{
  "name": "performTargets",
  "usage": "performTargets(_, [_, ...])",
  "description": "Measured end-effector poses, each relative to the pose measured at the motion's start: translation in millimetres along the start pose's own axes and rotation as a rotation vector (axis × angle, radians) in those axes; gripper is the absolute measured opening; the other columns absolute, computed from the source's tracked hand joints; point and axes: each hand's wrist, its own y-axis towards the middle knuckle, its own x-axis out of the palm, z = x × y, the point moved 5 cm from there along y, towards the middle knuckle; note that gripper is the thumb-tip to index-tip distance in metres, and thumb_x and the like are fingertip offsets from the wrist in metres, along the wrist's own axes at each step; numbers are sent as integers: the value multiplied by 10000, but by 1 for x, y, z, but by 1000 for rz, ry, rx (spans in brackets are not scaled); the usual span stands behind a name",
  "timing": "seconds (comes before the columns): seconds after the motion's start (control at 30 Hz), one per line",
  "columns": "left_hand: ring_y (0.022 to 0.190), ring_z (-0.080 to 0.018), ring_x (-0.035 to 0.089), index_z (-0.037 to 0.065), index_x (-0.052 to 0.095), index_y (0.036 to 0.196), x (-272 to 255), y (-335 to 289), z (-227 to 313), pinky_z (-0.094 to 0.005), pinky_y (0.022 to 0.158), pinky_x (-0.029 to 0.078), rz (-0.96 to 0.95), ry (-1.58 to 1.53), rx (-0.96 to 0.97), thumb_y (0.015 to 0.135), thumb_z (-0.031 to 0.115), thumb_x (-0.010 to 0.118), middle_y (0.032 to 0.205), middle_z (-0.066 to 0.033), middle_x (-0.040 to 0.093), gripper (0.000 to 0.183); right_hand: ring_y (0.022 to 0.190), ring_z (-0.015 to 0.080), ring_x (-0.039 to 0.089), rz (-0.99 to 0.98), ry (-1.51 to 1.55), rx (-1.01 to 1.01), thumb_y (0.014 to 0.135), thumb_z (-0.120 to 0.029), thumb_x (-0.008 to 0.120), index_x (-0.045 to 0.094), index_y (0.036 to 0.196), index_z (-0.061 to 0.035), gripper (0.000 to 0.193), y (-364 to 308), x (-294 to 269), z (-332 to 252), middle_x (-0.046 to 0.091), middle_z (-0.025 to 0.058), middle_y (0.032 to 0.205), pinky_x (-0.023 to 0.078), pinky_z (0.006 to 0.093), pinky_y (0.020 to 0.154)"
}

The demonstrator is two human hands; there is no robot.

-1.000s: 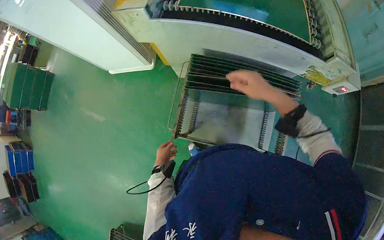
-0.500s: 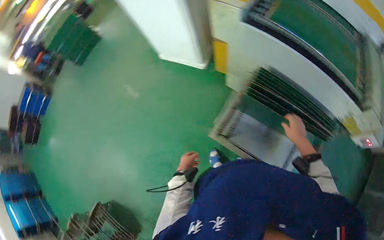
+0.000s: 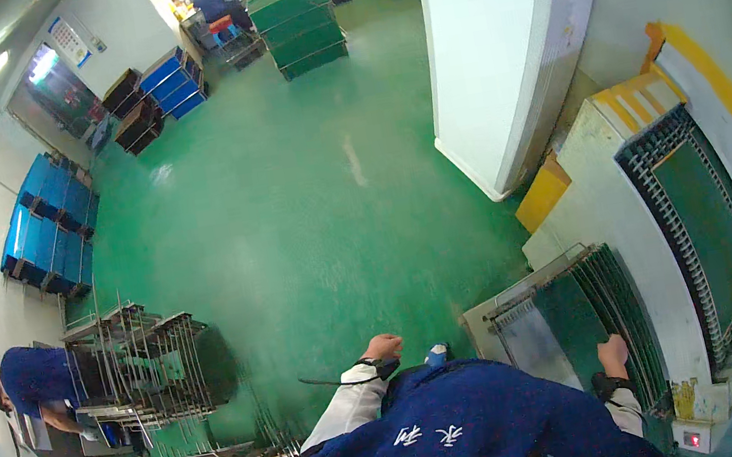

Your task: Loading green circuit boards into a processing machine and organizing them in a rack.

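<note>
Around the person's feet spreads a glossy green floor [image 3: 273, 243], with a tall white box-shaped column [image 3: 500, 45] rising from its far right side. Next in size is a long cream machine [image 3: 574, 210] with a roller bed on top, along the right; on the rollers lies one flat green rectangular panel [image 3: 709, 217] with a pale edge. At the left, a co-worker in navy [image 3: 39, 371] bends beside an upright metal wire rack [image 3: 143, 359].

Against the machine's near side stands a low, pale slotted rack [image 3: 487, 326] with comb-like rails. Thin dark-green upright panels [image 3: 622, 303] stand close together in its machine-side part, while a pale stretch shows toward the left. Judged from that, the rack is partly filled and the panel on the rollers is not racked; whether panels are going in or out cannot be told.

The right hand [image 3: 613, 355], fingers bent narrow, is at the near upright panel's edge; I cannot tell whether it grips. The left hand [image 3: 384, 348] hangs loosely curled above the floor, with nothing visible in it, near a blue-and-white shoe [image 3: 437, 352].
</note>
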Motion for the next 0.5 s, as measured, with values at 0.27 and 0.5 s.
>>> performTargets(0.27, [710,-219,621,-1,603,1090,-21,13,-2,-345,610,526,-28,-121,50,874,187,634,877,-86,641,287,916,428,625,26,39,-13,688,-198,717,644,865,54,316,5,19,12,644,269,949,503,498,778])
performTargets(0.5, [669,-212,612,-6,599,1070,-25,33,16,-350,567,518,-47,-40,83,874,199,639,888,-92,636,286,916,433,630,-56,34,-20,699,-151,731,659,964,49,340,4,14,7,663,250,937,500,481,776])
